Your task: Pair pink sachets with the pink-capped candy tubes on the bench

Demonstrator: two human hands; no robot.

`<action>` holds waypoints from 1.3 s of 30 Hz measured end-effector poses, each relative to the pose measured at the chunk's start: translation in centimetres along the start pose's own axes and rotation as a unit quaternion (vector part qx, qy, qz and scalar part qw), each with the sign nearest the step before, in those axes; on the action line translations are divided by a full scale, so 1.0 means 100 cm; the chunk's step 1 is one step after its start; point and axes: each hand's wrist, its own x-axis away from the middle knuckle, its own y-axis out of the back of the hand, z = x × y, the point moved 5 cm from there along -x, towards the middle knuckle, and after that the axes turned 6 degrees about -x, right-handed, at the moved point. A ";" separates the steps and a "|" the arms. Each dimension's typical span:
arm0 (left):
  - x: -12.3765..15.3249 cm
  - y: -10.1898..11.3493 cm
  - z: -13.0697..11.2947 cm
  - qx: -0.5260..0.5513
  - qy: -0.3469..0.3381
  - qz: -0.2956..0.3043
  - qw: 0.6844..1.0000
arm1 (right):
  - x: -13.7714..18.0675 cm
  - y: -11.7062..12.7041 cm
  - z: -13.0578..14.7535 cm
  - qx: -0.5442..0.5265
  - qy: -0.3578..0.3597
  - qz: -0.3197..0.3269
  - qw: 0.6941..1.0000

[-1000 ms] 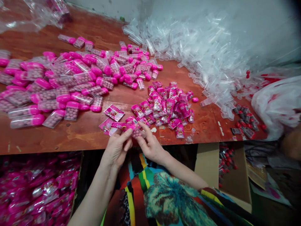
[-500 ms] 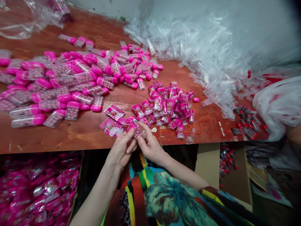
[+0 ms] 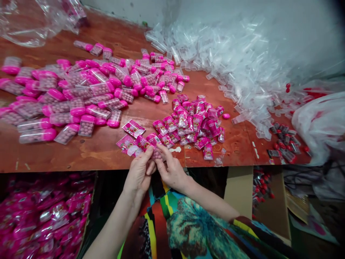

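Observation:
Between the fingertips of both hands, at the table's front edge, is a small clear candy container (image 3: 156, 154) with pink balls inside. My left hand (image 3: 139, 171) is closed on its left side, thumb on top. From the right, my right hand (image 3: 171, 169) pinches it with thumb and index finger. The fingers hide part of it, and I cannot make out its cap. Just beyond the hands lie several printed pink sachets (image 3: 134, 128), with clear oval pieces (image 3: 132, 150) on one of them. A heap of small filled pink packets (image 3: 192, 120) sits farther right.
Pink-capped containers full of balls (image 3: 81, 86) cover the table's left side. Empty clear tubes (image 3: 215, 54) are piled along the wall. At right are red-capped tubes (image 3: 287, 142) and a white plastic bag (image 3: 322, 122). Below stand pink packets (image 3: 45, 216) and a cardboard box (image 3: 238, 190).
The view has shifted slightly, so the table's things appear a little farther right. Both hands keep hold of the candy container, with only small finger movement.

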 end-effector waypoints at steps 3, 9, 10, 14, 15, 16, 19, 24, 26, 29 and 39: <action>0.003 -0.001 0.007 -0.010 0.018 -0.001 1.000 | -0.003 -0.001 0.001 -0.086 -0.033 -0.017 0.996; 0.014 -0.003 0.005 -0.124 0.026 0.094 0.988 | -0.009 -0.007 0.002 -0.337 -0.165 0.029 0.926; 0.015 -0.003 0.004 -0.142 0.019 0.101 0.985 | -0.010 -0.006 0.002 -0.356 -0.168 0.037 0.918; 0.015 -0.003 -0.001 -0.211 -0.020 0.123 0.970 | -0.014 -0.002 -0.005 -0.389 -0.173 0.085 0.901; 0.015 -0.003 -0.002 -0.226 -0.027 0.132 0.965 | -0.014 -0.001 -0.007 -0.392 -0.176 0.101 0.897; 0.015 -0.003 -0.003 -0.239 -0.029 0.141 0.960 | -0.014 -0.002 -0.010 -0.394 -0.181 0.119 0.893; 0.017 -0.002 -0.006 -0.246 -0.034 0.148 0.957 | -0.011 -0.004 -0.016 -0.391 -0.206 0.165 0.882; 0.018 -0.001 -0.009 -0.238 -0.016 0.146 0.960 | -0.009 -0.003 -0.023 -0.394 -0.225 0.119 0.883; 0.016 0.001 -0.011 -0.225 -0.013 0.106 0.969 | -0.010 -0.002 -0.022 -0.397 -0.221 0.098 0.885; 0.013 0.006 -0.021 -0.169 -0.069 -0.009 0.983 | -0.011 -0.003 -0.021 -0.385 -0.223 0.097 0.890; 0.017 0.012 -0.015 -0.111 -0.114 -0.059 0.985 | 0.004 -0.006 -0.028 -0.308 -0.175 0.111 0.929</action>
